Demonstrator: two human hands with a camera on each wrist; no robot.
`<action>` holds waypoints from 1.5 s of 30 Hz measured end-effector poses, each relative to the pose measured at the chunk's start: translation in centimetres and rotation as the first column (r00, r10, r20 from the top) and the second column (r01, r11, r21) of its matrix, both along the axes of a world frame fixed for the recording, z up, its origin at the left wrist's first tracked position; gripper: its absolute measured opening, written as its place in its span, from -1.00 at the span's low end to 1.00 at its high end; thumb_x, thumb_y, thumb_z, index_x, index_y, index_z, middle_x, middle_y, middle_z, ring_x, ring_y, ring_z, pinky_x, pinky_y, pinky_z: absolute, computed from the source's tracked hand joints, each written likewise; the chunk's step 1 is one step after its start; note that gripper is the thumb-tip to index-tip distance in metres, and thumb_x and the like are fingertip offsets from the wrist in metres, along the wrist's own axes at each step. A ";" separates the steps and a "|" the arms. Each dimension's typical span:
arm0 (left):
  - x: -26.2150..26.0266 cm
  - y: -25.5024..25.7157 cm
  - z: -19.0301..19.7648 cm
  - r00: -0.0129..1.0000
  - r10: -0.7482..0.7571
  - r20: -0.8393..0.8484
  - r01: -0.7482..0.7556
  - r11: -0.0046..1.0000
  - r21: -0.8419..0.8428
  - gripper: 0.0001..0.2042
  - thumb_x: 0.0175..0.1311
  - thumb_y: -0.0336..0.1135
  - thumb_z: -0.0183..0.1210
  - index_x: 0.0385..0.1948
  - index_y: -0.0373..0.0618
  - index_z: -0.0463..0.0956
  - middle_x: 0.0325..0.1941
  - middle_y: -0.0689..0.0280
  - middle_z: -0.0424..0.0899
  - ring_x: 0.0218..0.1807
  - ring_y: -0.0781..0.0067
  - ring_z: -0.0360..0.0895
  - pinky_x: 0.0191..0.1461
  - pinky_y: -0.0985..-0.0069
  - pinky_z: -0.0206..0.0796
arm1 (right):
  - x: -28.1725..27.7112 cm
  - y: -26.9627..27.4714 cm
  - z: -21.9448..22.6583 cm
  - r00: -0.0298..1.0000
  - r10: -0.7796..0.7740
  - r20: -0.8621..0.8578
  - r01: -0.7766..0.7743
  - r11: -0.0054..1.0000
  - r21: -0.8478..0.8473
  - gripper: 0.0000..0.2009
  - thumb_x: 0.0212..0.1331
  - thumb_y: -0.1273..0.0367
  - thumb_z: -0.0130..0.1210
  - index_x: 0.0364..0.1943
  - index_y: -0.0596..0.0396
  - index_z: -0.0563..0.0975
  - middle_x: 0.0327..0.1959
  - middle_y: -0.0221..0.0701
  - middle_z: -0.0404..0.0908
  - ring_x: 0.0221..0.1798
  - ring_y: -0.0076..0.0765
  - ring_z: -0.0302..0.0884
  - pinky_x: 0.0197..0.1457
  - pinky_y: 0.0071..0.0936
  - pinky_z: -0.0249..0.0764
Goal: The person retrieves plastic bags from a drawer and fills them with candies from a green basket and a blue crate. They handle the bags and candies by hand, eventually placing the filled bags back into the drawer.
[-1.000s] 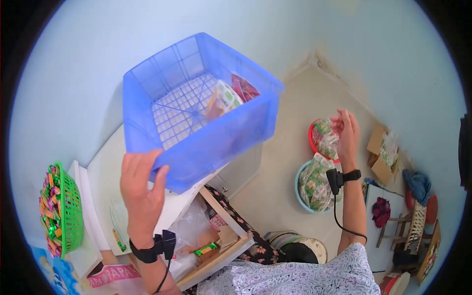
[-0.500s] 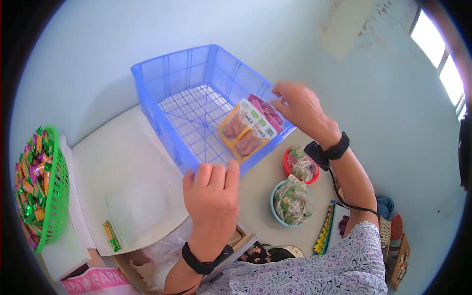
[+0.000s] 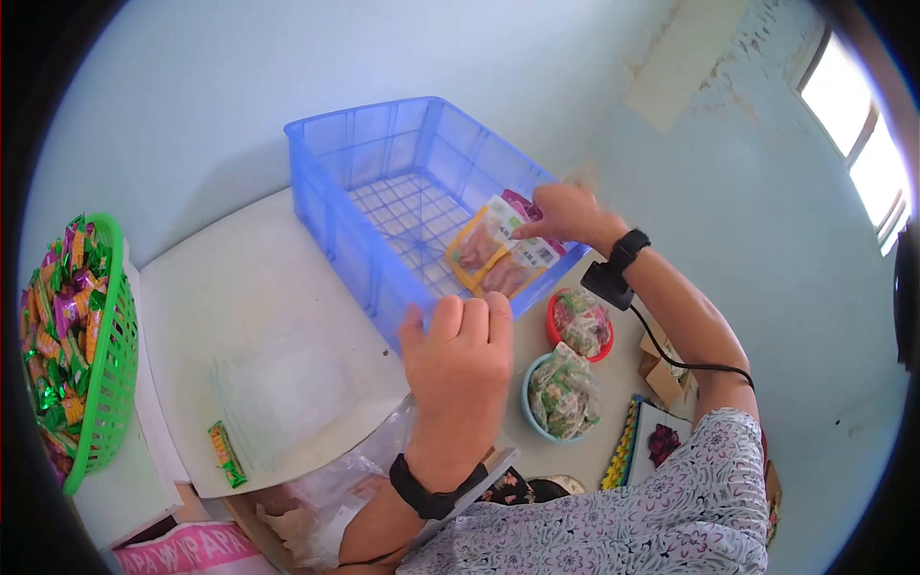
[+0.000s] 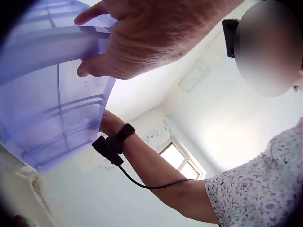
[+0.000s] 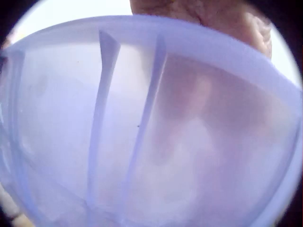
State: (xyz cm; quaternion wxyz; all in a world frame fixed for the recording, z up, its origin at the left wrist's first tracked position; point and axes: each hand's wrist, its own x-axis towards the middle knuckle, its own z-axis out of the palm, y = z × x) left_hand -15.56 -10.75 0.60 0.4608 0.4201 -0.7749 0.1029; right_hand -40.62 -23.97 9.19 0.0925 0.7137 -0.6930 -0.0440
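A translucent blue plastic crate [image 3: 379, 273] with a grid floor stands on the white tabletop, in the head view. My left hand [image 3: 460, 369] grips its near rim, and the left wrist view shows fingers over the rim and the thumb [image 4: 92, 66] on the outer wall. Yellow-and-white food packets [image 3: 479, 244] with pictures lie inside the crate, dark red packets [image 3: 517, 203] beside them. My right hand [image 3: 575, 216] reaches over the right rim, its thumb above the packets. Blurred fingers show through the wall [image 5: 128, 123] in the right wrist view; I cannot tell whether they hold a packet.
A green basket [image 3: 120, 355] of wrapped candies stands at the left. One wrapped candy [image 3: 226, 454] lies on the white tabletop [image 3: 287, 383]. An open drawer with plastic bags [image 3: 335, 494] is below. A red basin [image 3: 580, 321] and a light-blue basin [image 3: 527, 398] stand on the floor.
The crate, tilted and raised a second ago, now stands level on the tabletop. My right hand has come from above the basins to the crate's right side. My left hand still grips the rim.
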 end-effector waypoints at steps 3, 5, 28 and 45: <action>0.2 0.0 0.1 1.000 0.001 0.006 -0.001 1.000 -0.002 -0.70 0.06 -0.32 0.26 -0.12 -0.06 0.62 -0.35 0.43 0.46 -0.08 0.43 0.49 0.20 0.00 0.40 | -0.6 -0.8 -0.7 0.984 -0.053 0.167 0.062 0.997 -0.050 -0.45 0.02 -0.11 0.44 -0.35 0.20 0.69 -0.40 -0.26 0.75 -0.26 -0.15 0.75 -0.19 -0.17 0.58; 0.2 0.0 0.1 1.000 0.000 0.015 0.000 1.000 -0.001 -0.70 0.07 -0.32 0.25 -0.11 -0.07 0.63 -0.35 0.43 0.46 -0.08 0.44 0.49 0.20 -0.01 0.39 | -1.2 -1.3 -0.8 0.942 -0.087 0.324 0.097 0.995 -0.014 -0.48 0.00 -0.04 0.49 -0.38 0.22 0.69 -0.47 -0.27 0.73 -0.36 -0.24 0.73 -0.31 -0.25 0.57; 1.0 0.1 0.0 0.999 -0.033 0.028 0.034 0.999 -0.018 -0.70 0.11 -0.31 0.24 -0.08 -0.09 0.61 -0.30 0.40 0.47 -0.07 0.43 0.48 0.20 -0.02 0.43 | -2.4 -2.7 -3.5 0.957 0.137 0.255 -0.153 0.987 0.043 -0.42 0.07 -0.12 0.39 -0.26 0.23 0.70 -0.43 -0.17 0.70 -0.40 -0.14 0.62 -0.35 -0.24 0.43; 0.6 -0.3 -0.3 0.992 -0.111 0.060 0.114 0.992 -0.051 -0.73 0.12 -0.42 0.22 -0.10 -0.07 0.64 -0.30 0.37 0.54 -0.10 0.29 0.53 -0.09 0.25 0.38 | -0.1 -4.0 -4.0 0.927 0.240 0.287 -0.268 0.962 0.060 -0.51 0.14 -0.01 0.31 -0.13 0.17 0.72 -0.28 -0.06 0.76 -0.23 0.00 0.71 -0.11 -0.10 0.56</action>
